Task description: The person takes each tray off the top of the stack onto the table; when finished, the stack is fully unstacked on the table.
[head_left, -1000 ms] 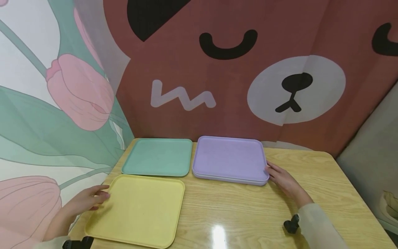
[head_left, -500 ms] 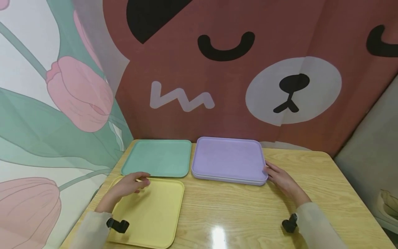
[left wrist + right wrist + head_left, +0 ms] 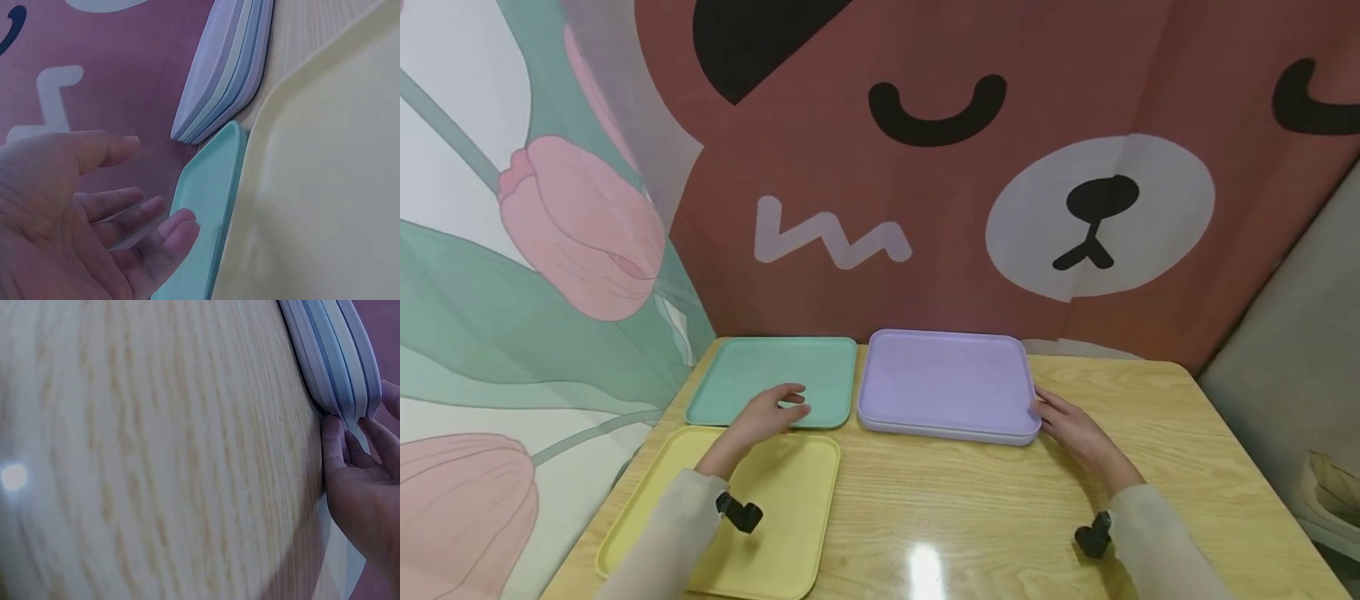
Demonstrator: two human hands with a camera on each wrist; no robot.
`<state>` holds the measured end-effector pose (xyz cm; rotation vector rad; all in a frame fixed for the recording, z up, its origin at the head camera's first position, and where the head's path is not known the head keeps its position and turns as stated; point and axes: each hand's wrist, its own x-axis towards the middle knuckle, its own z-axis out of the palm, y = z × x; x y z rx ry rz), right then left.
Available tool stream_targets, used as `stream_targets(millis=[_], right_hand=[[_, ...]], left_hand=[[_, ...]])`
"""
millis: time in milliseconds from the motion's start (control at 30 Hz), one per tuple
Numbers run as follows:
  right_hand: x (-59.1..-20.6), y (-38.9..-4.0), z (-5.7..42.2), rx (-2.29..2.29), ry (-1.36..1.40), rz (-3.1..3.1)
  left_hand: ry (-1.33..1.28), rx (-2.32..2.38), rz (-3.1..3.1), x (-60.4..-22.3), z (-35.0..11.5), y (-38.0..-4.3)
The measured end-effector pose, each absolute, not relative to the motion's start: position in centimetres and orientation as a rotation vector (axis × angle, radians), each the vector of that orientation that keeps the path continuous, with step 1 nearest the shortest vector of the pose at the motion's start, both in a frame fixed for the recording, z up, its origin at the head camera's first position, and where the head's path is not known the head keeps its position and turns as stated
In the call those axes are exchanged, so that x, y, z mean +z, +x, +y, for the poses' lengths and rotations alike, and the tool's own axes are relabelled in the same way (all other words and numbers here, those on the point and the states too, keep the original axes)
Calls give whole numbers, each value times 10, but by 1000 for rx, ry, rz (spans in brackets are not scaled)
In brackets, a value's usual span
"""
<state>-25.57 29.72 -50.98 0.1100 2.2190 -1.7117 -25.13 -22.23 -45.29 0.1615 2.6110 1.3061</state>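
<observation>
A stack of trays, its top one a purple tray, lies at the back middle of the table. Purple, blue and pale green edges show along its side in the left wrist view. My right hand is at the right edge of the stack, thumb over the purple rim and fingers against the side, pinching the top tray. Empty, with loosely bent fingers, my left hand hovers over the front of the green tray. Below its wrist lies the yellow tray.
The wooden table extends in front of the stack and to its right. A printed bear cloth hangs along the back edge, and a tulip-patterned cloth borders the left side.
My left hand has left the yellow tray's left edge and moved right and forward to above the green tray. My right hand stays at the purple tray; the view has shifted slightly.
</observation>
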Motion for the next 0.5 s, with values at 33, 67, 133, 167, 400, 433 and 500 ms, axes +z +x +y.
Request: stream_targets(millis=[33, 67, 133, 167, 400, 433, 500], right_hand=[[-510, -256, 297, -1718, 109, 2216], [-510, -257, 298, -1724, 107, 2214], [-510, -257, 299, -1733, 102, 2210], [-510, -258, 300, -1740, 101, 2207], [-510, -257, 298, -1744, 85, 2193], [-510, -257, 297, -1747, 84, 2192], [-510, -257, 296, -1755, 81, 2189]], left_hand=[[153, 1317, 2603, -453, -218, -254], [144, 1333, 2591, -454, -215, -257], [127, 1364, 2565, -456, -206, -263], [115, 1378, 2554, -458, -202, -266], [108, 1409, 2539, -471, -173, -281], [117, 1407, 2542, -472, -170, -283], [124, 1403, 2547, -473, -163, -286]])
